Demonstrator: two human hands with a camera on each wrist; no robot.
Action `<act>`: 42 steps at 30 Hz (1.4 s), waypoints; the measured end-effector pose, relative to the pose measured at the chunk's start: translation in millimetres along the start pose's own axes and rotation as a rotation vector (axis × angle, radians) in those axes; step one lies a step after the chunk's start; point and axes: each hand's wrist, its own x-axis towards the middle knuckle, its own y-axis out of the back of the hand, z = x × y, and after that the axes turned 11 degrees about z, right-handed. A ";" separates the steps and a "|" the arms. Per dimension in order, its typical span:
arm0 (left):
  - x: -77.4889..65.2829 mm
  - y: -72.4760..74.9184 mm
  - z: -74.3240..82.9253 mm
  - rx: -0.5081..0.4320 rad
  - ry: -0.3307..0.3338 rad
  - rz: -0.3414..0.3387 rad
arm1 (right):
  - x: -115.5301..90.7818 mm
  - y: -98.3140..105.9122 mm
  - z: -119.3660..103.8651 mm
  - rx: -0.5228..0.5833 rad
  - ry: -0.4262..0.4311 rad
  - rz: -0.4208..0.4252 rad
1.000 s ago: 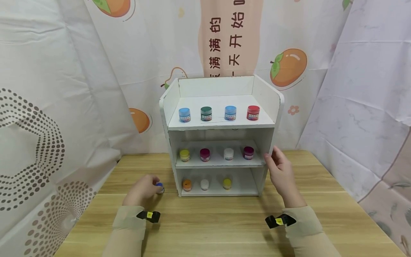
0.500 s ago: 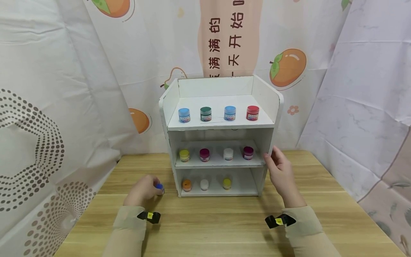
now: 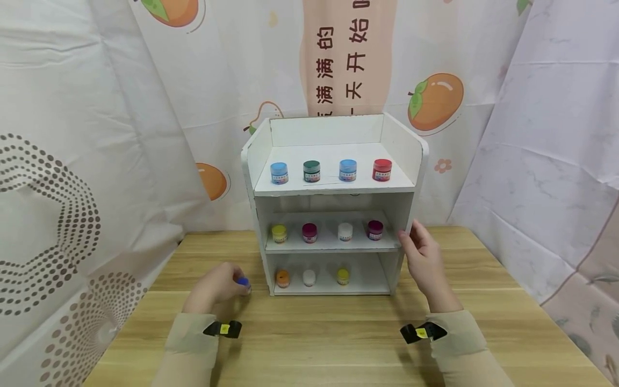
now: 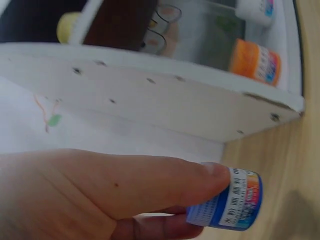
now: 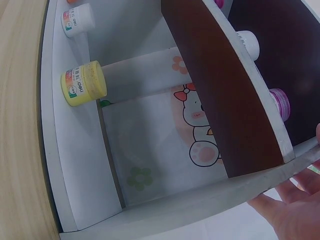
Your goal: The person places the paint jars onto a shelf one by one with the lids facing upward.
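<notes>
A small blue paint jar [image 4: 240,200] with a printed label is pinched between the thumb and fingers of my left hand [image 3: 220,285]. In the head view the blue jar [image 3: 243,281] is close over the wooden table, left of a white three-tier shelf [image 3: 333,187]. My right hand [image 3: 425,260] grips the front edge of the shelf's right side panel, level with the middle tier. In the right wrist view, fingers [image 5: 300,200] lie along the panel's outer face. On the bottom tier stand an orange jar [image 3: 282,278], a white jar [image 3: 309,277] and a yellow jar [image 3: 343,276].
Light blue, dark green [image 3: 311,171] and red [image 3: 382,169] jars stand along the top tier. The middle tier bears yellow [image 3: 279,233], purple [image 3: 309,233] and white [image 3: 345,231] jars. A printed curtain [image 3: 217,80] hangs behind the wooden table [image 3: 309,338].
My left hand has shifted slightly right toward the shelf with the blue paint jar in its fingers. The right hand stays at the shelf's side panel.
</notes>
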 end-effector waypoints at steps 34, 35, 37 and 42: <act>-23.2 -51.3 142.7 -0.021 -0.568 0.129 | 0.6 0.4 -0.4 -0.007 0.004 0.008; -22.2 -56.3 146.9 -0.022 -0.571 0.135 | 0.6 0.5 0.0 -0.005 0.003 0.006; -19.2 -65.7 154.8 -0.031 -0.569 0.141 | 0.5 0.7 0.9 -0.002 0.004 0.003; -9.6 -85.8 173.1 -0.018 -0.556 0.169 | 0.4 0.9 1.8 0.002 0.015 -0.002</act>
